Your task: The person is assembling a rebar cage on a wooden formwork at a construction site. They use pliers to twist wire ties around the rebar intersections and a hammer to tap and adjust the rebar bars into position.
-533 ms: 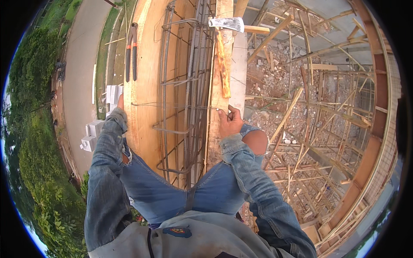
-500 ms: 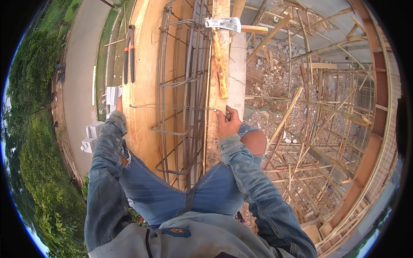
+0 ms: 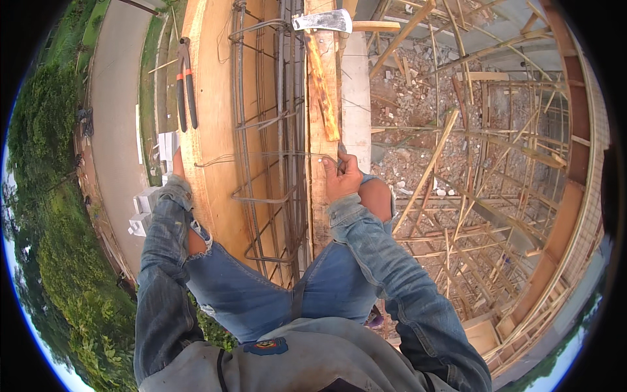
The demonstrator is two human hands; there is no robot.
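My right hand (image 3: 343, 178) is closed at the right-hand board (image 3: 320, 225), thumb and fingers pinched on a thin tie wire (image 3: 251, 155). That wire runs across the formwork to the left-hand board (image 3: 206, 117). Only part of my left hand (image 3: 177, 163) shows at the left board's outer edge; its fingers are hidden. Between the boards lies a cage of steel rebar (image 3: 282, 98). A hatchet (image 3: 322, 88) with a scorched-looking wooden handle rests on the right board, above my right hand. Pincers (image 3: 187, 88) with black and orange handles lie on the left board.
I sit astride the formwork, high up. Down on the right, timber props (image 3: 428, 170) stand over rubble (image 3: 408, 98). On the left, far below, are a road (image 3: 117, 85), pale blocks (image 3: 142, 202) and trees (image 3: 78, 261). A pale concrete strip (image 3: 356, 85) runs beside the right board.
The view has shifted slightly, moving the boards and tools a little left in the picture. My right hand stays on the wire at the right board; my left hand remains at the left board's edge.
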